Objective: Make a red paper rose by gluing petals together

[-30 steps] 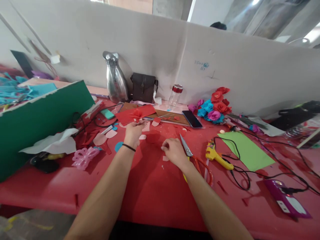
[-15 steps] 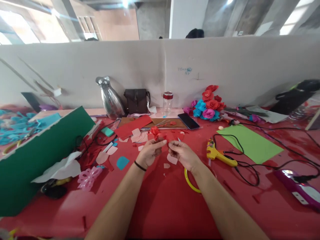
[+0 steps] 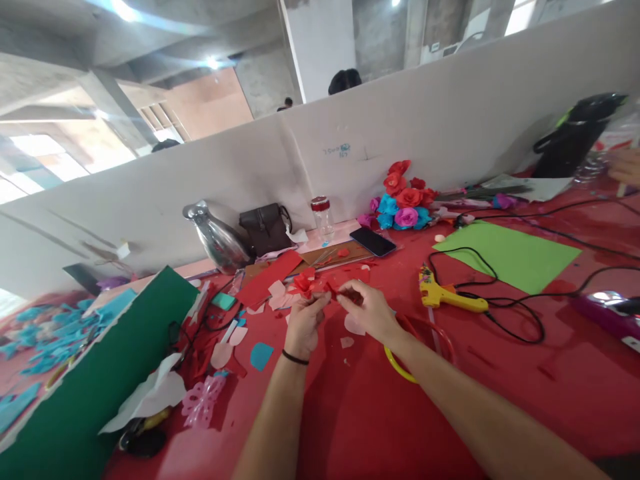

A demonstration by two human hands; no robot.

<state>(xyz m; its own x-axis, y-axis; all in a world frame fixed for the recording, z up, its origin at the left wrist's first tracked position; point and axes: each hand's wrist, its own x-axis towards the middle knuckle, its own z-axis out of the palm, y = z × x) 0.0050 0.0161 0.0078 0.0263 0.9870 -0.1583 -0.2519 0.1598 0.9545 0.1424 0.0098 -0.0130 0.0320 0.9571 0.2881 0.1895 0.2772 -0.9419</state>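
Observation:
Low over the middle of the red table, my left hand (image 3: 306, 323) is closed in a pinch, thumb uppermost, with a dark band on its wrist. A small red paper piece (image 3: 331, 288) shows between the hands, at the tip of my left thumb. My right hand (image 3: 369, 308) has its thumb and fingers brought together at the other side of that piece. Just beyond my left fingers is a red paper flower (image 3: 303, 283); whether it is held or lies on the table I cannot tell. Pink paper petals (image 3: 278, 291) lie close by.
A yellow glue gun (image 3: 453, 297) with its cord and a green sheet (image 3: 515, 253) lie to the right. Beyond are a phone (image 3: 373, 241), a glass jar (image 3: 323, 217), paper roses (image 3: 405, 200) and a metal jug (image 3: 217, 237). A green board (image 3: 125, 353) stands left. A yellow ring (image 3: 399, 365) lies near my right forearm.
The view has tilted and shifted. My right hand has lifted a little with its fingers more raised, and the red paper piece between the hands shows more clearly. Another person's hand appears at the far right.

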